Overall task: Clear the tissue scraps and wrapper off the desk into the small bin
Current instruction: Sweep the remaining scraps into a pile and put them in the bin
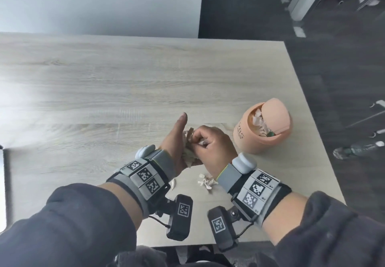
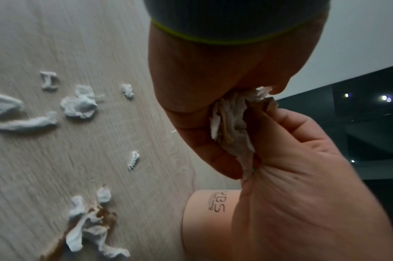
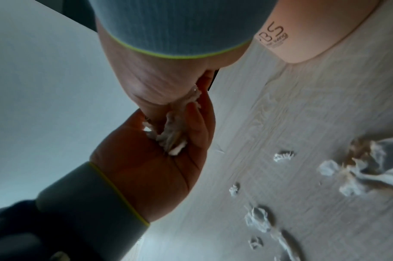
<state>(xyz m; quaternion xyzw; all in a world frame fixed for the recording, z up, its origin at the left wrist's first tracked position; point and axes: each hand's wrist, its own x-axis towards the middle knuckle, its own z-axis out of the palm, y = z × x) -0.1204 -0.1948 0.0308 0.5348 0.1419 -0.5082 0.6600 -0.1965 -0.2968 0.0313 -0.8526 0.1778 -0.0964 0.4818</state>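
Tissue scraps (image 1: pixel 188 152) fill my left hand (image 1: pixel 177 141), which lies flat-palmed and mostly open at the centre of the head view, thumb pointing up, cupping a soft wad of white and brown-stained paper. My right hand (image 1: pixel 212 146) comes in from the right with its fingers curled, pinching the top of that wad against the left palm.

I judge the stuff to be nearly weightless and limp, quick to tear or shed crumbs, so a loose hold would likely drop bits. Gathering it from underneath and closing the fingers around the whole clump seems safer than pulling at one corner.

More loose scraps (image 1: pixel 206 181) lie on the wooden desk (image 1: pixel 104 83) just below my hands; the left wrist view shows several scattered across its left half, including a brown-stained cluster (image 2: pixel 90 222) at lower left. I cannot tell which piece, if any, is the wrapper.

The small peach bin (image 1: pixel 264 129) stands right of my hands, its swing lid tipped open and already crowded with paper, so pressing the next load down may be needed.
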